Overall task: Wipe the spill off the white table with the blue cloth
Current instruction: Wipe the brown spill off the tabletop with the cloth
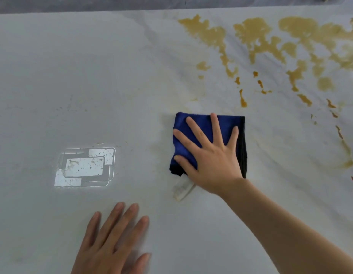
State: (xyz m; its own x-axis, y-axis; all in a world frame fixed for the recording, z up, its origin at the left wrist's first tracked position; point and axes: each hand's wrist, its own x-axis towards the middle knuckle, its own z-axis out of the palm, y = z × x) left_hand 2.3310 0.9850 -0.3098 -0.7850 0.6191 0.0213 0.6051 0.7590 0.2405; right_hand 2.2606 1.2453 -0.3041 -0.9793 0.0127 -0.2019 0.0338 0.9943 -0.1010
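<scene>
A folded blue cloth (199,123) with a dark edge lies flat on the white table (73,66), right of centre. My right hand (211,155) presses down on it, palm flat and fingers spread. A white label sticks out from under the cloth's near edge. Yellow-brown spill (250,36) spreads in patches across the far right of the table and trails down its right side. Faint yellowish smears surround the cloth. My left hand (112,240) rests flat on the table near the front edge, holding nothing.
A bright reflected patch of overlapping rectangles (84,167) shows on the table's left half. The table's far edge (92,12) runs along the top of the view, with grey floor beyond it.
</scene>
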